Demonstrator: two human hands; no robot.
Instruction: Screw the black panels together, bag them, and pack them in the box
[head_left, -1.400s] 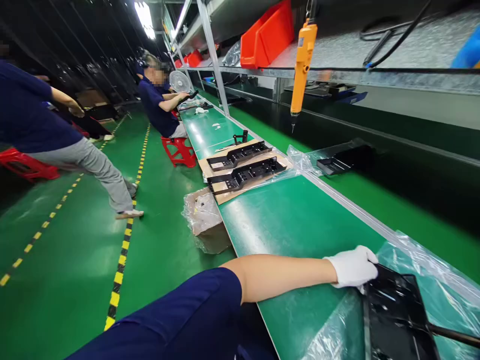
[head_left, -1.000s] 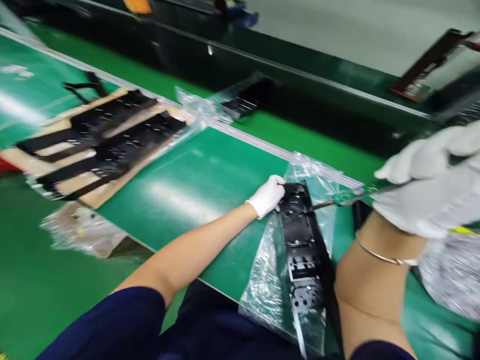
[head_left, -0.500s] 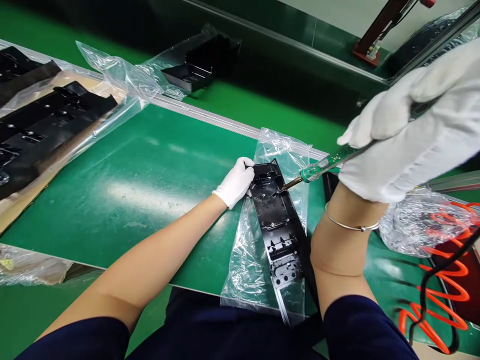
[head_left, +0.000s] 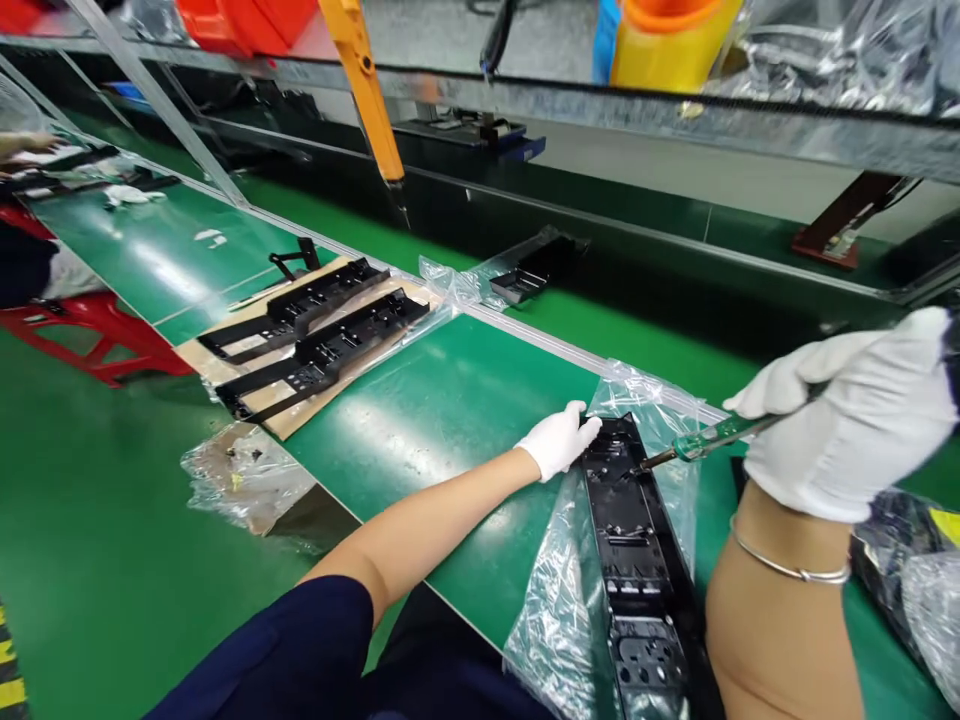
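A long black plastic part [head_left: 634,545] lies on a clear plastic bag [head_left: 559,610] on the green bench [head_left: 435,400]. My left hand [head_left: 556,440], in a white glove, rests on the part's far left corner and steadies it. My right hand [head_left: 855,410], also gloved, grips a green-handled screwdriver [head_left: 701,440] whose tip touches the part's far end. A metal bangle circles my right wrist.
Two more black parts [head_left: 315,335] lie on cardboard at the left. Another bagged black part [head_left: 532,265] sits beyond the bench rail. An orange electric screwdriver [head_left: 365,80] hangs overhead. A bagged box [head_left: 244,480] stands on the floor. A red stool [head_left: 90,335] is far left.
The view has lifted from the part to take in the bench and shelf. Both hands stay on the part and screwdriver; the screwdriver tip has stayed at the part's far end.
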